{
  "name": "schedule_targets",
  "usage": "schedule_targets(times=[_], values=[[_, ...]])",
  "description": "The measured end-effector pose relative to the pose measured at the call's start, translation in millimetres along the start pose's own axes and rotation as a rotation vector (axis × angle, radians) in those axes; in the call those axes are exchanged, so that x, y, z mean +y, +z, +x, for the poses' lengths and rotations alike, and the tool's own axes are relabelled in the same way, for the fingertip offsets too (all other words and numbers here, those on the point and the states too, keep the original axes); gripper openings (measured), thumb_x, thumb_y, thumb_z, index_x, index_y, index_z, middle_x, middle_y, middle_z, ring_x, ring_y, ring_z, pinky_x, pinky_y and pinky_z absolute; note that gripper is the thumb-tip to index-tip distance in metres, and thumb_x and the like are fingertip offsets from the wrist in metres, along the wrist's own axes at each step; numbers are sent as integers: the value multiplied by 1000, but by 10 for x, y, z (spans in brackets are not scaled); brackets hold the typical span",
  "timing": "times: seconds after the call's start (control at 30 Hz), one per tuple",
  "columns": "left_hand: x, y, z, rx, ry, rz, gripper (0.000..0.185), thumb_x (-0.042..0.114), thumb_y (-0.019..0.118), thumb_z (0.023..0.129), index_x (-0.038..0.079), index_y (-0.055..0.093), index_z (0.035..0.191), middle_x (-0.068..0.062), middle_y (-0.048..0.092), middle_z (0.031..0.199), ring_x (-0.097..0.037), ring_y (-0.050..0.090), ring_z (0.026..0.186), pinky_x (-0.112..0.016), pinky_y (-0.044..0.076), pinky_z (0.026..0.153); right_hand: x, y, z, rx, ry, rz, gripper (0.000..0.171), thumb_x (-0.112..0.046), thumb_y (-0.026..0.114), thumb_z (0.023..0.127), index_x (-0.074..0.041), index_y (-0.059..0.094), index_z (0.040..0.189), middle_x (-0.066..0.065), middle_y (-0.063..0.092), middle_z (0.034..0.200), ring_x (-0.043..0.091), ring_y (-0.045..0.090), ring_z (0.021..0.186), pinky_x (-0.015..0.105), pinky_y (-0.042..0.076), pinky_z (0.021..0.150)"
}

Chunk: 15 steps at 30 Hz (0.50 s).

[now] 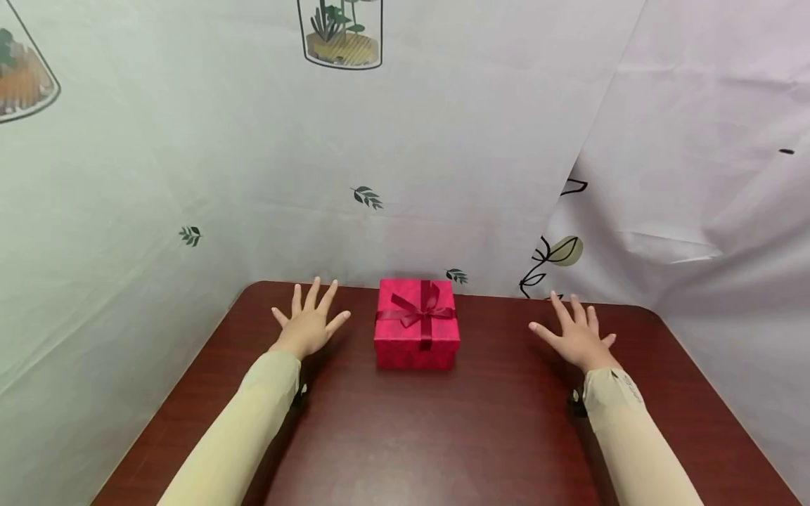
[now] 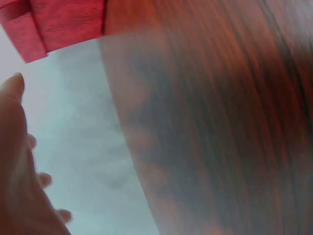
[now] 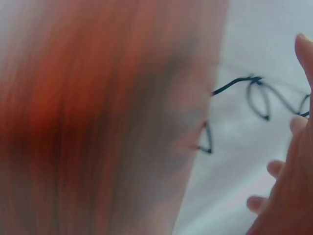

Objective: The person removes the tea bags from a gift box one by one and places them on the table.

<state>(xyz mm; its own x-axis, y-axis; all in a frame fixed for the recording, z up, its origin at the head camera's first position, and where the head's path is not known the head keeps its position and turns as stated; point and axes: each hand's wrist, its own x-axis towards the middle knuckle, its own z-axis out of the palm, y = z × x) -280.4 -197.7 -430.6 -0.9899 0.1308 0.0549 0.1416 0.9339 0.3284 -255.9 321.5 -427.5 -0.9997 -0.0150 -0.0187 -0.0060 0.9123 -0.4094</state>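
Note:
A red gift box (image 1: 416, 357) with a dark red ribbon bow (image 1: 422, 314) on its lid sits near the far edge of the table, midway between the hands. To its left, my left hand (image 1: 306, 329) is held with fingers spread, apart from the box. On the other side, my right hand (image 1: 579, 339) has its fingers splayed too, farther from the box. Both hands hold nothing. In the left wrist view, part of the red box (image 2: 71, 22) shows at the top beyond the thumb. Only table, cloth and my right hand (image 3: 288, 181) appear in the right wrist view.
The dark reddish-brown wooden table (image 1: 430, 436) has rounded far corners. White cloth (image 1: 443, 140) printed with leaves and jars hangs behind it and along both sides, close to the far edge. Dark bands (image 1: 577, 402) show at the wrists below pale sleeves.

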Motion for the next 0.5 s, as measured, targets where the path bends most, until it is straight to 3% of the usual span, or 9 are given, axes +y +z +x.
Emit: schedule_targets(times=[0.23,0.5], values=[[60,16,-128,137,140,-92,79,58,48,102,20,18,164,-14,6,170,-43,-3,154,-79,-1,111,-252,149,-50,41,-116,117,96,-66,57,95,-27,4,165,22,-1,168,53,-5,150,86,11,102],[312,31,-190,259,314,-190,71,40,56,104,8,29,160,-16,25,165,-38,18,153,-65,13,120,-629,305,-52,127,-283,316,85,-46,70,95,-10,29,160,21,25,162,44,22,149,68,26,114]])
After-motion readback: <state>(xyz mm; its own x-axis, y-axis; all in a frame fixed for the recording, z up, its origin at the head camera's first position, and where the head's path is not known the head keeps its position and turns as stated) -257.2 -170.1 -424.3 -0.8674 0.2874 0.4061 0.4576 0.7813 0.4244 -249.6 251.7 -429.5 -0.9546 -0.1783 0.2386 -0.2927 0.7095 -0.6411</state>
